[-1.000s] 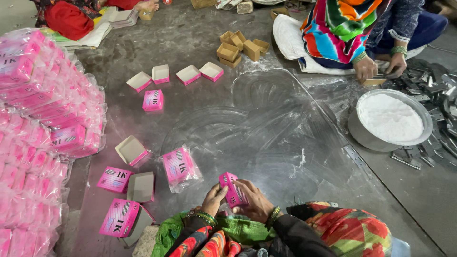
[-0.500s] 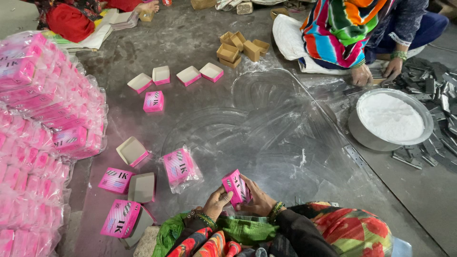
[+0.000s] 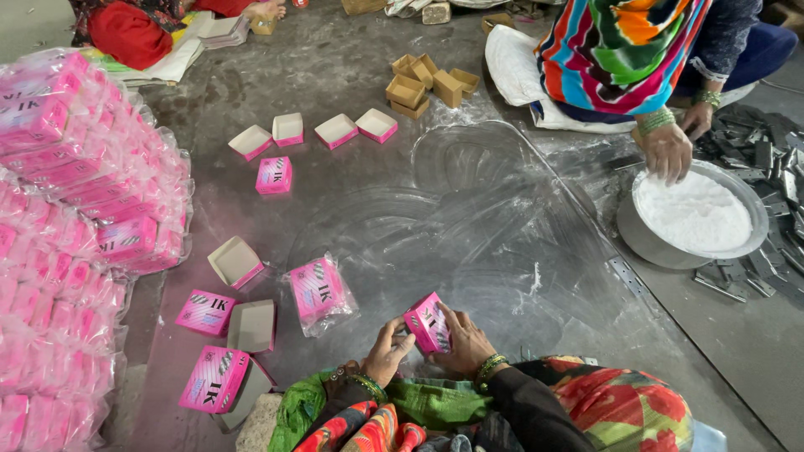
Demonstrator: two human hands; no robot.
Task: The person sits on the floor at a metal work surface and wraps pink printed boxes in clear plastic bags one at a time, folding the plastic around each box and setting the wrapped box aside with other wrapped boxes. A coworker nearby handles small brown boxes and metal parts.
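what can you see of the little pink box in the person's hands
The pink box is a small, closed carton of what looks like thin printed card, bright pink with dark lettering and a striped patch on its face. It is held tilted, just above the grey floor, near the person's lap. The left hand pinches its lower left corner, and the right hand wraps its right side with fingers on top. Nothing else touches it.

Soft, even daylight, no harsh shadows.
Pale sheen on the grey floor [image 3: 469, 209]; edges bow slightly; everything reasonably sharp.
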